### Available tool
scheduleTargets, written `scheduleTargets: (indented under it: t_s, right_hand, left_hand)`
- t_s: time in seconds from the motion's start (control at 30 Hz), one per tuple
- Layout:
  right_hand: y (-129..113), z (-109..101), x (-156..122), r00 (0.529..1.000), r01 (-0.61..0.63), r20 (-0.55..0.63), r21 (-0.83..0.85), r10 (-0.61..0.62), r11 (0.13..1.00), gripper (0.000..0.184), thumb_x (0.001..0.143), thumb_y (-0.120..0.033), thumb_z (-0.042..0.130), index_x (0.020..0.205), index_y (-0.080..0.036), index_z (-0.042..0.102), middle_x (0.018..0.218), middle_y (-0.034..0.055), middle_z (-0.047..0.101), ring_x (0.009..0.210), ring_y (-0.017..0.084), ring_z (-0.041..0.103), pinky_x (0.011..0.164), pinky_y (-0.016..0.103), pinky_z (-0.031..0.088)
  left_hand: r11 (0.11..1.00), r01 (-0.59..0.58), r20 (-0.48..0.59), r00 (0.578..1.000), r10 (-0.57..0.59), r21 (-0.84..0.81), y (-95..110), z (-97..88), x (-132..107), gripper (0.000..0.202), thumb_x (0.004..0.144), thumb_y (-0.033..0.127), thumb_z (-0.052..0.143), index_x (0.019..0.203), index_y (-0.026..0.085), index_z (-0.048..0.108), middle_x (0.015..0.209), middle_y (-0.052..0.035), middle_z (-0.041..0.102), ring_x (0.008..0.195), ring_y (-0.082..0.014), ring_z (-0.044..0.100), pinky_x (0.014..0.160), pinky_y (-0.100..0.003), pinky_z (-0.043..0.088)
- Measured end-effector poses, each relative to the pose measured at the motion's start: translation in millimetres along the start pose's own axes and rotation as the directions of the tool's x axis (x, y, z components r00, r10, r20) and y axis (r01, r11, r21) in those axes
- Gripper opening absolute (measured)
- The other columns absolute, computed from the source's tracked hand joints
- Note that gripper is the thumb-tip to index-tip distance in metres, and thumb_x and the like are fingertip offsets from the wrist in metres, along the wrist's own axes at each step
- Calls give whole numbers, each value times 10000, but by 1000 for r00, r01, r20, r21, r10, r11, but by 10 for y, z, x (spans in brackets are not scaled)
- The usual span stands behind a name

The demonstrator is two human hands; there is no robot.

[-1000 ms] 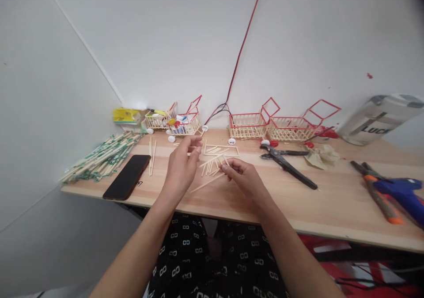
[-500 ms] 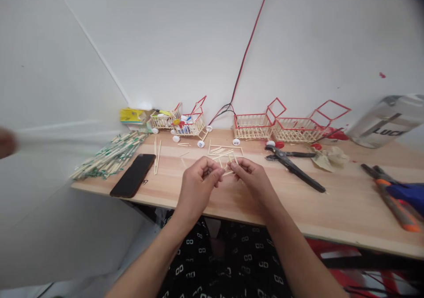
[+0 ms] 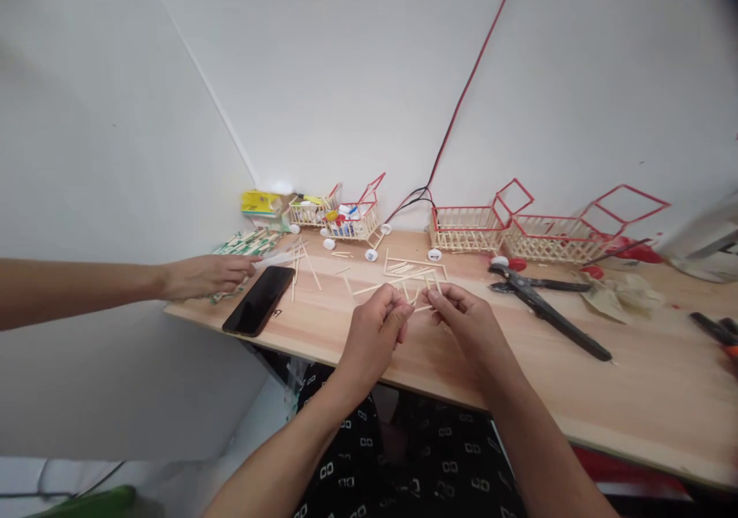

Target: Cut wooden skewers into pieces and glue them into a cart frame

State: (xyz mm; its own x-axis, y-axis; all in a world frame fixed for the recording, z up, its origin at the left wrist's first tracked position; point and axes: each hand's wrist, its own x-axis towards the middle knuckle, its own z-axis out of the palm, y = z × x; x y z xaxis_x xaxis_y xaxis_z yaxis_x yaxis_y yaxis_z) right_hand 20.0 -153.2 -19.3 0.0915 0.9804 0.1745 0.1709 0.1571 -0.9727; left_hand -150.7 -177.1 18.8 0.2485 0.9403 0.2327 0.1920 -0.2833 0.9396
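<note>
While the fingers of my right hand (image 3: 468,314) pinch the thin sticks (image 3: 430,280), my left hand (image 3: 377,326) is just beside, its fingers drawn together; whether something is between them, I cannot tell. Just beyond, a rectangular stick frame (image 3: 415,261) lies on the wooden surface (image 3: 317,330). To my right there is a black cutter (image 3: 556,320), to my left a phone (image 3: 259,300), and near it another person's hand (image 3: 207,276). Farther back, the small stick carts (image 3: 467,234) stand along the wall (image 3: 357,80).

Wooden table (image 3: 651,403) beside pale walls (image 3: 346,80) (grey-white)
</note>
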Motion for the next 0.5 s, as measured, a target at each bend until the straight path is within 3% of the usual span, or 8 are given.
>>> scheduleTargets:
  t_s: [0.3, 0.5]
  right_hand:
    - [25, 1, -1, 998, -50, -29, 34, 51, 998, 339, 773, -515, 661, 807, -178, 666, 691, -8, 600, 590, 111, 497, 585, 238, 378]
    - [66, -7, 17, 994, -63, -83, 119, 74, 991, 336, 742, -507, 702, 798, -176, 682, 762, 7, 644, 592, 100, 510, 583, 231, 400]
  left_hand:
    - [1000, -5, -47, 999, 6, 10, -137, 12, 45, 302, 943, 386, 403, 704, 203, 392, 533, 74, 382, 507, -94, 352, 540, -222, 287]
    - [999, -32, -63, 997, 32, 5, -81, 3, 25, 425, 952, 447, 382, 604, 204, 349, 486, 63, 367, 488, -97, 370, 549, -235, 309]
